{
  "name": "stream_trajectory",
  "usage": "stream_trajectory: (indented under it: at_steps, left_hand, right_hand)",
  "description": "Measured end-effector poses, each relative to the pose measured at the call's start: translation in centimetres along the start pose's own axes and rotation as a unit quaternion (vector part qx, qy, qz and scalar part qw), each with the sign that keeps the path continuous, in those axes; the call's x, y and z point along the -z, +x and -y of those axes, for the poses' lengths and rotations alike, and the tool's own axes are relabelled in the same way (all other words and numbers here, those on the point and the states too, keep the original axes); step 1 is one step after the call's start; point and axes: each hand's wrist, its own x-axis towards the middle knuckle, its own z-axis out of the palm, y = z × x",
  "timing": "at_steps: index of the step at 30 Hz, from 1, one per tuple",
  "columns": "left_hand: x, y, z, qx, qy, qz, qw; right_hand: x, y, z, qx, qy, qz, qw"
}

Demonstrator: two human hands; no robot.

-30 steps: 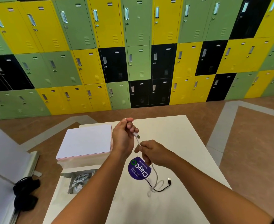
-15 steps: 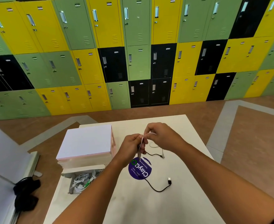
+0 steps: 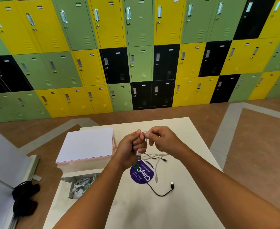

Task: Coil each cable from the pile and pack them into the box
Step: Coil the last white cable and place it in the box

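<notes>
Two cables lie out on the pale square table [image 3: 152,215], and only one is in hand. Nearest is the thin black cable [image 3: 160,195], loose on the tabletop with one plug just right of the round purple sticker [image 3: 141,173]; it can wait until the current coil is packed. At the near left corner sits the open grey-walled cardboard box [image 3: 66,178], already holding bundled white cables [image 3: 79,187]; this one belongs there too. Past the sticker, the free tail of the thin white USB cable [image 3: 157,166] trails on the table and crosses the black one. I judge a snag likely if it is pulled fast; draw it up slowly and let the black cable slip off. Above that, the left hand [image 3: 131,146] has its fingers curled round the white cable, whose metal plug hangs below the fist; the right hand [image 3: 162,141] pinches a turn of it between thumb and forefinger at the top of that fist. Use the left grip as a firm anchor; lay each turn the same size beside the last; feed slack with the right without twisting. Beyond the hands rests a flat white-topped, pink-edged carton [image 3: 86,142]; farthest back stands a wall of yellow, green and black lockers [image 3: 141,63].
</notes>
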Motion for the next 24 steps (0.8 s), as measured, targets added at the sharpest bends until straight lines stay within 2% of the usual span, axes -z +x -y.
stream_trajectory:
  at_steps: [4,10,12,14,16,20,24]
  left_hand:
    - [-0.1,-0.2,0.0,0.005,0.022,-0.009,1.000]
    - [-1.4,-0.2,0.2,-0.033,0.091,-0.077,0.992]
    - [-1.6,-0.3,0.2,-0.036,0.075,-0.082,0.993]
    - [-1.6,-0.2,0.1,-0.020,0.028,-0.078,0.996]
    - [-1.7,-0.2,0.0,-0.004,-0.008,-0.074,0.997]
    - [-1.8,0.0,-0.2,-0.006,-0.004,-0.070,0.998]
    - [-2.0,0.2,-0.3,-0.036,0.082,-0.066,0.994]
  right_hand:
    - [0.0,0.0,-0.3,-0.006,-0.004,-0.009,1.000]
    - [-0.3,0.2,-0.2,-0.021,-0.069,-0.015,0.997]
    - [-0.3,0.0,0.1,-0.038,-0.024,-0.003,0.999]
    - [-0.4,-0.1,0.7,-0.065,0.081,0.022,0.994]
    - [-0.3,-0.2,1.1,-0.077,0.141,0.044,0.986]
    - [-0.3,-0.2,1.2,-0.073,0.170,0.040,0.982]
    - [-0.1,0.1,0.8,-0.068,0.145,-0.011,0.987]
